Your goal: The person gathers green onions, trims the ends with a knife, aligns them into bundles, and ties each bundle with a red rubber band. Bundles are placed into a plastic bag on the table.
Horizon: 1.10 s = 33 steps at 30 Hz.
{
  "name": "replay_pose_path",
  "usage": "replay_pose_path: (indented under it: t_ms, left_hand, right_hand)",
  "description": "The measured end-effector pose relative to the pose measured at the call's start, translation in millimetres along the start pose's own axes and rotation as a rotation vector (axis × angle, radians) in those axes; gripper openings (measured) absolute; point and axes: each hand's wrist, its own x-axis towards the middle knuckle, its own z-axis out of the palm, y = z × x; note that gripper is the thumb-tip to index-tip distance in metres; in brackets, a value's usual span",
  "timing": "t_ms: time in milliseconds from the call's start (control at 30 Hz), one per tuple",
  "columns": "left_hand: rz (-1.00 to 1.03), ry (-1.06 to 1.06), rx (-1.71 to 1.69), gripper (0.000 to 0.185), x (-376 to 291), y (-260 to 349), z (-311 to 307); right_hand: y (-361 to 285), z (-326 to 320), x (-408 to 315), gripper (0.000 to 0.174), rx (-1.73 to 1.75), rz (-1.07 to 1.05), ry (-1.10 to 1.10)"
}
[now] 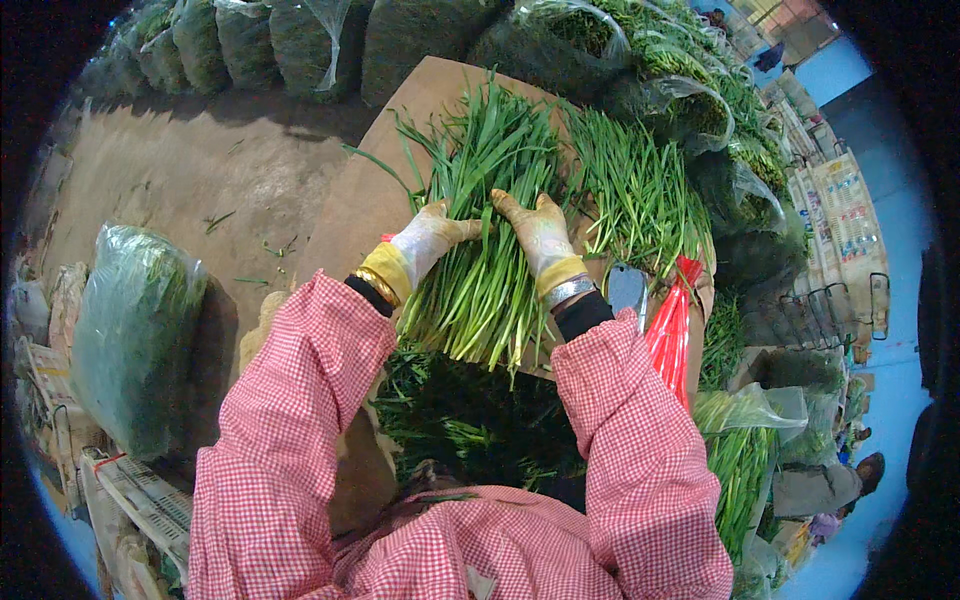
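Note:
A loose bundle of garlic chives [480,270] lies on a brown board [337,210], green leaf tips pointing away from me and pale stem ends towards me. My left hand [429,238], in a stained white and yellow glove, grips the bundle's left side with the thumb across the stems. On the right side my right hand [538,234], gloved alike, holds the bundle with its thumb over the leaves. The fingers beneath are hidden. Right of it lies a second pile of chives [637,187]. Near my right wrist are a flat grey object [627,288] and a bunch of red plastic strips [675,337].
Large clear bags of greens [315,52] line the far side and continue around the right [690,97]. A filled bag [139,337] stands on the floor at left, near plastic crates [142,502]. An open bag of chives [739,465] is at lower right. Loose greens [465,435] lie below the board.

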Motion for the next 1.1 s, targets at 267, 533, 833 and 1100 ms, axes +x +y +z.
replay_pose_path:
  t_ms: [267,533,833,1100]
  left_hand:
    - [0.115,-0.070,-0.153,0.052,-23,26,19]
    - [0.490,0.165,0.829,0.076,-75,79,91]
    - [0.736,0.157,1.391,0.090,-133,51,228]
    - [0.505,-0.673,0.579,0.063,-160,87,213]
  right_hand:
    - [-44,-9,-33,0.090,0.215,-0.004,-0.021]
    - [-63,-70,-90,0.066,0.820,-0.085,-0.238]
    - [11,-115,-167,0.069,1.121,-0.315,0.025]
    - [95,-183,-212,0.081,1.459,-0.700,-0.298]
